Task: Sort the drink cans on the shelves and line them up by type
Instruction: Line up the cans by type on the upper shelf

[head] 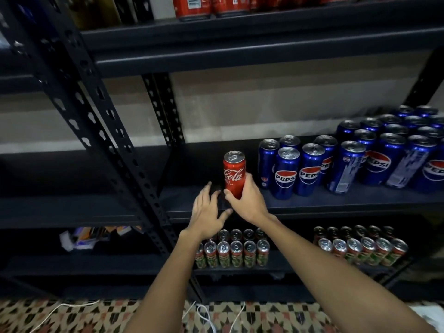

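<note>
- The right hand (247, 200) is wrapped round the lower part of a slim red Coca-Cola can (234, 173), which stands upright near the front edge of the dark metal middle shelf (336, 203).
- The left hand (207, 212) hovers just left of that can with fingers spread and relaxed, holding nothing; whether it touches the shelf cannot be told.
- To the right of the red can stands a cluster of tall blue Pepsi cans (348, 157), reaching toward the far right.
- On the lower shelf sit rows of small red-and-green cans (236, 252).
- More red cans (192, 7) stand on the top shelf.
- White cables (204, 313) lie on the patterned floor.
</note>
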